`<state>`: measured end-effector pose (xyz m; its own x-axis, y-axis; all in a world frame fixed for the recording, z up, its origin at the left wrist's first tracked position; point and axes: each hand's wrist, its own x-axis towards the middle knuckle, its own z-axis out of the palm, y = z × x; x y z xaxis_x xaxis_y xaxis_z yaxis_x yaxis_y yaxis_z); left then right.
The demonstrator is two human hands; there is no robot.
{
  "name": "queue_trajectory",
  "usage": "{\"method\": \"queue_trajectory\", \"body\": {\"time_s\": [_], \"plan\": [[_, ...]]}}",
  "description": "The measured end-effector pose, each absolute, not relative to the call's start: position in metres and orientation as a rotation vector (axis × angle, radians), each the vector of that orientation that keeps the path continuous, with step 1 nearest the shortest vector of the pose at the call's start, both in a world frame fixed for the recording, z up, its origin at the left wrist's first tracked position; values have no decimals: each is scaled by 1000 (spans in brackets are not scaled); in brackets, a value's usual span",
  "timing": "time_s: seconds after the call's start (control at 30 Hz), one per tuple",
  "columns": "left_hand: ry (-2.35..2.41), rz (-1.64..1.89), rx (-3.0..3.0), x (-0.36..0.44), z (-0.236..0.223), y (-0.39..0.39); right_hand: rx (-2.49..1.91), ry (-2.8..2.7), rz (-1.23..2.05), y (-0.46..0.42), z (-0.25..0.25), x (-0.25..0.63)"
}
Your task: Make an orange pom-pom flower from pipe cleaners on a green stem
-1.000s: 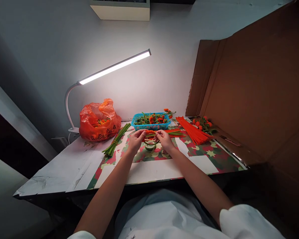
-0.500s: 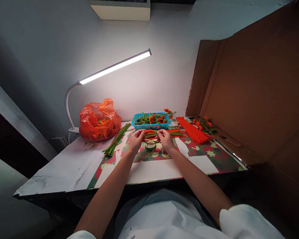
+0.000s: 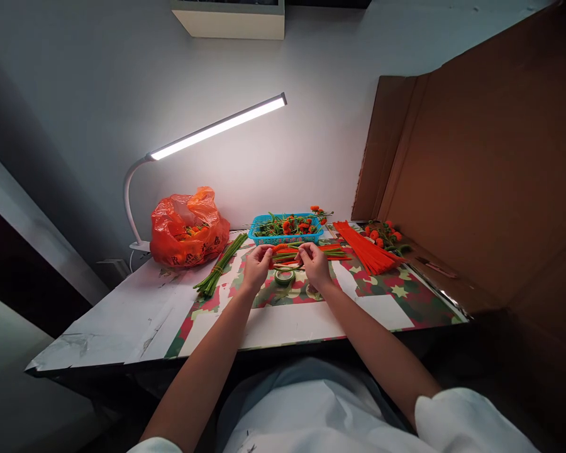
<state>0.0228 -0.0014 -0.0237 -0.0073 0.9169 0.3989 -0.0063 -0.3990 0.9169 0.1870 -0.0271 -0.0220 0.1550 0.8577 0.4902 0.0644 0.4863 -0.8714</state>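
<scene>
My left hand (image 3: 257,267) and my right hand (image 3: 315,264) are raised over the middle of the table, fingertips pinched and facing each other. Between them stretches a fuzzy orange pipe cleaner (image 3: 280,248), its left end in my left fingers. A thin green length runs to my right fingertips; how it joins the orange part is too small to tell. Just below the hands lies a roll of green tape (image 3: 284,277). Behind and beside my right hand are loose green and orange pipe cleaners (image 3: 334,253), partly hidden by the fingers.
A blue basket (image 3: 285,240) of orange flowers stands at the back. Left are a bundle of green stems (image 3: 221,265) and an orange plastic bag (image 3: 188,236) under a lit lamp (image 3: 219,128). Right are orange pipe cleaners (image 3: 368,248), more flowers (image 3: 383,234) and a cardboard wall (image 3: 476,170).
The orange pipe cleaner between my hands has shifted and turned slightly. My right fingers have moved a little; both hands stay in about the same place.
</scene>
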Motion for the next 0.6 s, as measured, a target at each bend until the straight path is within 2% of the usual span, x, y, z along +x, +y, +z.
{"method": "queue_trajectory", "body": {"time_s": [0.33,0.6], "plan": [[929,1549,1581,28,-17,-9,-1028,-1312,562,-27,-24,191],[921,1508,1658,30,-15,-14,-960,-1367,699,-25,-26,188]]}}
